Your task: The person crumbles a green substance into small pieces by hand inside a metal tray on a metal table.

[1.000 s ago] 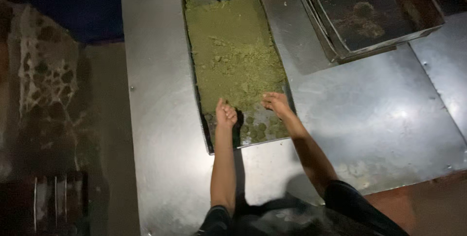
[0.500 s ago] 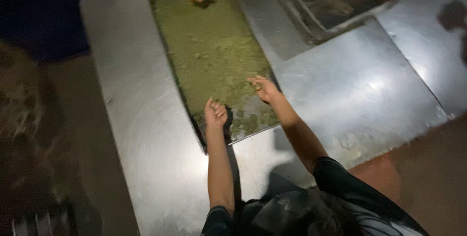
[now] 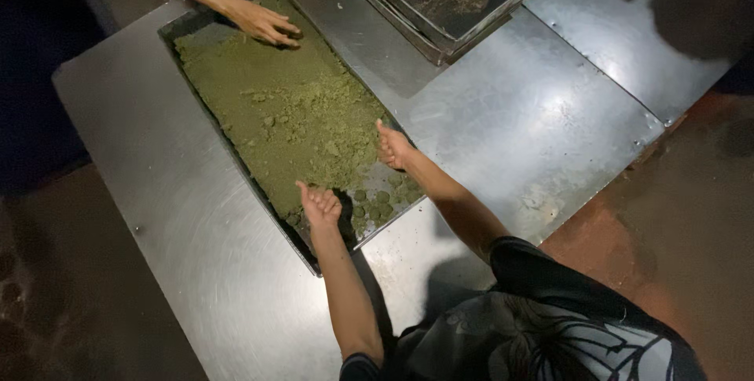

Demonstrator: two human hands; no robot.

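Tray (image 3: pixel 206 110) of green powder (image 3: pixel 283 110) on the steel tabletop (image 3: pixel 510 130) — left hand (image 3: pixel 320 205) and right hand (image 3: pixel 393 145) apart, open, empty, at its near end by small lumps (image 3: pixel 377 204); spreading step judged underway — next needing lumps crumbled.

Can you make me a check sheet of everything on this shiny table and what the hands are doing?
Surface: metal table, dull smears.
Job's things: long tray of green crumbly powder; small green balls at its near end.
Clutter: darker tray at the far side.
Grips: left hand and right hand open at the powder's near edge.
Cables: nothing seen.
Surroundings: another person's hand on the powder's far end; reddish floor.
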